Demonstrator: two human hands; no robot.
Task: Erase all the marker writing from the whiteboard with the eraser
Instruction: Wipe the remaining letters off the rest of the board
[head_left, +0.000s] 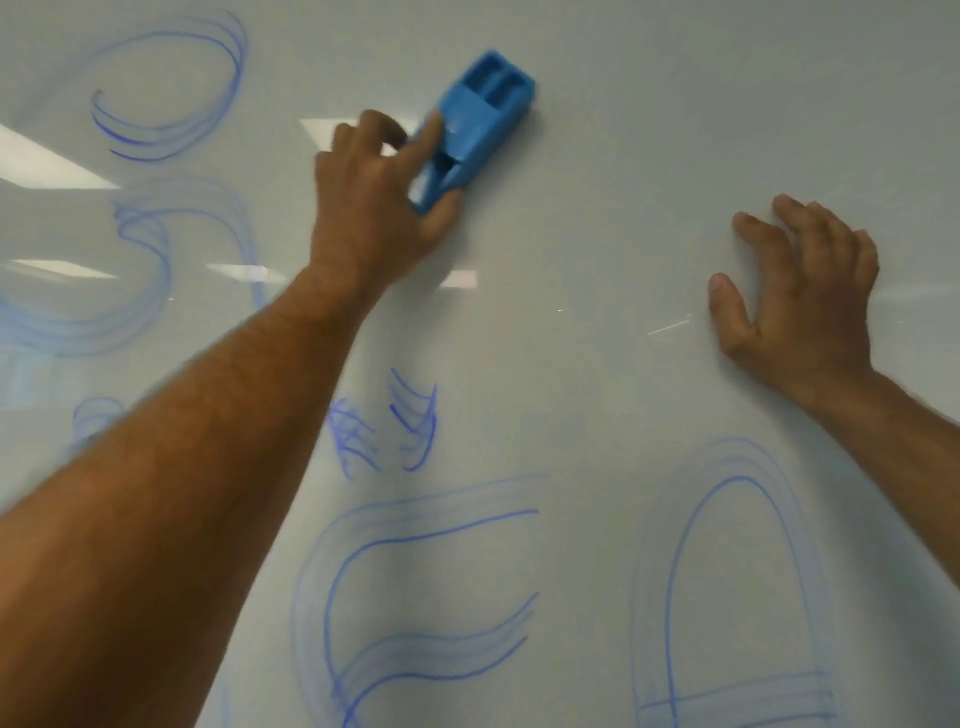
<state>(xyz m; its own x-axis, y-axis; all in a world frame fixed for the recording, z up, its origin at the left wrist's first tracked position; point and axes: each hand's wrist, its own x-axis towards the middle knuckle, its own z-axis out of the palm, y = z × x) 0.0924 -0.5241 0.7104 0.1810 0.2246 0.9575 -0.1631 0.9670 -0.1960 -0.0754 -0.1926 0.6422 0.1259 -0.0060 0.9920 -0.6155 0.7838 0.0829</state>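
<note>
- Your left hand (374, 208) grips the eraser (475, 130) at its near end: the index finger lies along the top, the thumb presses the right side, and the other fingers curl at the left.
- The eraser is blue plastic, set against the board (649, 130) high and centre, tilted so its far end points up and right.
- Its back is moulded into open compartments. The two at the far end, side by side, look empty. The one near your finger is partly hidden, so I cannot tell what it holds.
- Your right hand (800, 301) holds nothing. Its fingers are spread and bent, with tips and thumb on the board, well right of the eraser.
- The board between and above your two hands is wiped bare, showing only pale ceiling-light reflections.
- Blue marker writing (415, 597) remains below your hands: a big curved shape at centre bottom, a tall loop (727, 587) at the right, and small scribbles (384, 421) beside your left forearm.
- More blurred blue curves (171, 93) sit at the upper left and down the left edge.
</note>
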